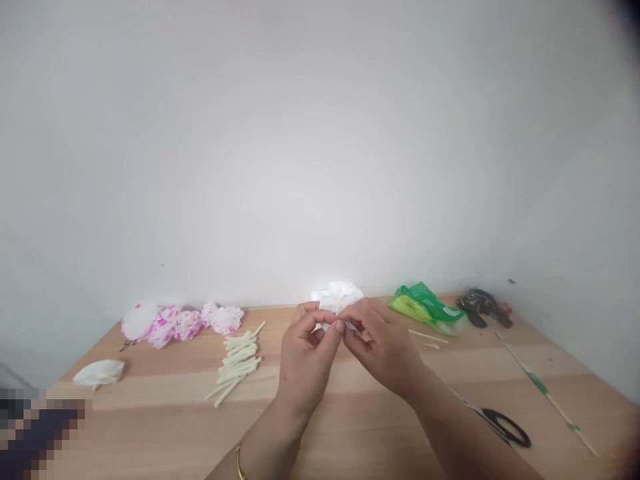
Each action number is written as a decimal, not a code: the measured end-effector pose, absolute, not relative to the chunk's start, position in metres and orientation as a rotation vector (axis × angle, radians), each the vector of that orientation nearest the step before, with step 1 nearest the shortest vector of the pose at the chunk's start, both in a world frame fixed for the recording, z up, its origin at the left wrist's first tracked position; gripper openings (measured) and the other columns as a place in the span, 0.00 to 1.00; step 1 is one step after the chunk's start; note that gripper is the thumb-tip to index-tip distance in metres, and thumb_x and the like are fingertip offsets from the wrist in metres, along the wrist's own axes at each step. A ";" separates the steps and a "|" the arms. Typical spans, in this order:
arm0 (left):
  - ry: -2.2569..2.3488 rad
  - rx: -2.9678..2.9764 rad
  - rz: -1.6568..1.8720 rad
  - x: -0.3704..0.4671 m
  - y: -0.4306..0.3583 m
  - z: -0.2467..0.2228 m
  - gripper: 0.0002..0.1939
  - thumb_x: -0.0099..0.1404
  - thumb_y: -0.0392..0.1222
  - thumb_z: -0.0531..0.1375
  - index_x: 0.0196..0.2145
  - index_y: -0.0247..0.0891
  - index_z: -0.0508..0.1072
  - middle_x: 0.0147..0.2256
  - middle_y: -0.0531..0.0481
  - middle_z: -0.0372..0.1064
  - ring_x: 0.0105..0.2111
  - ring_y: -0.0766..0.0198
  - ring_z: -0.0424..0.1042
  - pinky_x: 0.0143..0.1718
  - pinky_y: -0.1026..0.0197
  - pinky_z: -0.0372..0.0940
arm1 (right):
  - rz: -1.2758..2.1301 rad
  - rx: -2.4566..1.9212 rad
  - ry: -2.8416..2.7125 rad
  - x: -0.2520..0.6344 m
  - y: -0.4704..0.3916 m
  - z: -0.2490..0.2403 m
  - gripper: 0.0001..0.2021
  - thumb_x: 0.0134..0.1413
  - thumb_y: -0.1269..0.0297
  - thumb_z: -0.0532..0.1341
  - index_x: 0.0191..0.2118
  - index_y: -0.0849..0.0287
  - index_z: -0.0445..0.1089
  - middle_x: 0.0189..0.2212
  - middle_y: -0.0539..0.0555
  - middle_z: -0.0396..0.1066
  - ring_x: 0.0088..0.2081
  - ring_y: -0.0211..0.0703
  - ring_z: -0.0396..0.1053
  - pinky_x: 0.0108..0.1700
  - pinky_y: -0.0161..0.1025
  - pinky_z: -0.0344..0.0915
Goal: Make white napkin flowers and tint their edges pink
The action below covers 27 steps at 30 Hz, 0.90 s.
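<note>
Wearing gold bracelet [239, 461] below left hand [307, 353], 7 o'clock from pinch point | with that hand and right hand [383, 347] close together, pinching near end of crumpled white piece [337, 294] at 12 | alongside: pale sticks [241, 363] at 8, scissors [491, 414] at 4

Behind the wood-grain tabletop [170, 430], banded in lighter and darker brown, rises a pale-grey wall [320, 167], bearing a small dark speck [162, 265] above the tabletop's left rear and lit most brightly above the tabletop's centre.
</note>
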<state>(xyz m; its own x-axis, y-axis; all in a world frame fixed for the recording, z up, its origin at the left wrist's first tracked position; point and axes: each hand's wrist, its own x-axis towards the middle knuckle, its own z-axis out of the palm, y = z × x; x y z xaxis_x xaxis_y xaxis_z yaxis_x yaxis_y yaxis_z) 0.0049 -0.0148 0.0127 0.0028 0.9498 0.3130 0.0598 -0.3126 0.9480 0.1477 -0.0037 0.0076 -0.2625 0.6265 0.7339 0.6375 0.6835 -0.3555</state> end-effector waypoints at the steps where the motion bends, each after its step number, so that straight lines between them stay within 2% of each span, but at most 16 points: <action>1: 1.095 1.474 1.414 0.005 -0.015 0.013 0.07 0.59 0.43 0.60 0.29 0.38 0.73 0.38 0.48 0.63 0.38 0.63 0.66 0.35 0.66 0.63 | -0.023 -0.978 -1.970 0.148 -0.004 0.007 0.04 0.56 0.72 0.56 0.34 0.56 0.66 0.27 0.51 0.66 0.32 0.41 0.63 0.34 0.37 0.57; 4: 1.122 1.452 1.429 0.005 -0.015 0.012 0.06 0.59 0.42 0.60 0.28 0.37 0.72 0.37 0.48 0.64 0.34 0.65 0.66 0.33 0.66 0.62 | -0.037 -0.965 -1.997 0.147 -0.004 0.007 0.04 0.56 0.72 0.57 0.35 0.55 0.67 0.27 0.51 0.66 0.31 0.40 0.63 0.34 0.37 0.57; 6: 1.123 1.447 1.446 0.004 -0.014 0.012 0.05 0.58 0.40 0.60 0.27 0.37 0.71 0.35 0.48 0.64 0.36 0.63 0.66 0.32 0.66 0.62 | -0.024 -0.933 -1.992 0.147 -0.005 0.007 0.05 0.54 0.72 0.58 0.36 0.55 0.67 0.27 0.50 0.66 0.31 0.40 0.63 0.34 0.37 0.57; 9: 1.075 1.438 1.474 0.003 -0.012 0.011 0.05 0.57 0.40 0.59 0.26 0.37 0.70 0.34 0.48 0.64 0.39 0.61 0.65 0.33 0.66 0.61 | 0.095 -0.886 -1.979 0.147 -0.006 0.010 0.07 0.52 0.72 0.59 0.38 0.55 0.67 0.28 0.50 0.66 0.32 0.40 0.64 0.34 0.37 0.59; 11: 1.043 1.446 1.476 0.002 -0.010 0.012 0.05 0.57 0.40 0.59 0.26 0.37 0.70 0.33 0.49 0.64 0.37 0.62 0.65 0.33 0.66 0.61 | 0.205 -0.872 -1.967 0.148 -0.008 0.015 0.09 0.52 0.74 0.58 0.39 0.55 0.68 0.29 0.50 0.67 0.32 0.40 0.65 0.35 0.37 0.60; 20: 1.163 1.740 1.458 0.000 -0.013 0.014 0.04 0.55 0.33 0.57 0.25 0.38 0.70 0.31 0.51 0.61 0.30 0.66 0.63 0.30 0.66 0.58 | 0.428 -0.944 -1.876 0.149 -0.009 0.022 0.05 0.51 0.73 0.57 0.28 0.56 0.65 0.22 0.46 0.64 0.24 0.35 0.59 0.27 0.33 0.57; 27: 1.119 1.777 1.372 0.001 -0.015 0.022 0.05 0.58 0.34 0.57 0.26 0.37 0.70 0.30 0.51 0.64 0.30 0.66 0.64 0.31 0.66 0.59 | 0.418 -0.980 -1.864 0.151 -0.010 0.020 0.06 0.47 0.75 0.56 0.26 0.57 0.60 0.22 0.45 0.61 0.24 0.34 0.57 0.27 0.32 0.54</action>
<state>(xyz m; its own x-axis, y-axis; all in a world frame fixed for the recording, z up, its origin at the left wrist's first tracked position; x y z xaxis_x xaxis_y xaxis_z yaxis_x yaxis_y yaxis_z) 0.0005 -0.0146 0.0215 0.0999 0.8944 0.4360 0.2472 -0.4468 0.8598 0.1507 -0.0102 0.0205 -0.2232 0.7755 0.5905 0.4490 0.6195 -0.6439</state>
